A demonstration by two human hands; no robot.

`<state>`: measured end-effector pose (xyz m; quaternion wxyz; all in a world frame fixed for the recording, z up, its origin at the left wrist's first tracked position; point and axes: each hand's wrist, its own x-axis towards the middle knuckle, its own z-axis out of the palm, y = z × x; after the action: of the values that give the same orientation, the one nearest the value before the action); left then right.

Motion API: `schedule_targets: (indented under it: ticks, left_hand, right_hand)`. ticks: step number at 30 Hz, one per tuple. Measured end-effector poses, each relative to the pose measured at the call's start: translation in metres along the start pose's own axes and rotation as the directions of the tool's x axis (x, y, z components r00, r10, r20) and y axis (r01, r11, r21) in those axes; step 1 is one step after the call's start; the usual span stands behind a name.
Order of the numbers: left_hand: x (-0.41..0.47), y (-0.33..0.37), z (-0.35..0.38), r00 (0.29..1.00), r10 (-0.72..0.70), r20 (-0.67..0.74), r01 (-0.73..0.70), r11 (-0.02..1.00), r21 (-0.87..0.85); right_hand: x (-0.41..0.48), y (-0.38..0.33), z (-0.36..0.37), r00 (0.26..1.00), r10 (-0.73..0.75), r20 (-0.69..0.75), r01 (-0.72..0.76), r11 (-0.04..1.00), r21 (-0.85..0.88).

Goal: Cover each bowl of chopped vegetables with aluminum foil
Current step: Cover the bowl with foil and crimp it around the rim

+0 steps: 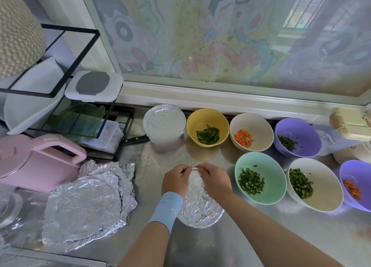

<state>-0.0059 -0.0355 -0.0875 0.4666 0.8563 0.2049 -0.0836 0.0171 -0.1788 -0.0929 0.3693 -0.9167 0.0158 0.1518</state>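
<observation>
A bowl under a sheet of foil sits in front of me on the steel counter. My left hand and my right hand pinch the foil at the bowl's far rim, fingertips almost meeting. Behind it stands a foil-covered bowl. Uncovered bowls hold vegetables: yellow with green strips, beige with carrot, purple with greens, mint, white, and a purple one with carrot at the right edge.
A stack of loose foil sheets lies to my left. A pink pot and a black wire rack with containers stand at far left; a knife lies beside the rack. A window sill runs behind the bowls.
</observation>
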Motion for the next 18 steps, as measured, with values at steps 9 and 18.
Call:
schedule_targets:
  ticks: [9,18]
  left_hand:
    - [0.0024,0.0044,0.0008,0.994,0.096,0.053,-0.095,0.995,-0.02]
    - [0.0041,0.0054,0.0025,0.997,0.059,0.04,-0.06,0.998,0.022]
  right_hand:
    - [-0.0026,-0.0015,0.0003,1.0,0.013,-0.006,-0.013,1.0,0.019]
    - [0.0018,-0.0013,-0.0028,0.999,-0.006,0.045,0.002,0.997,0.074]
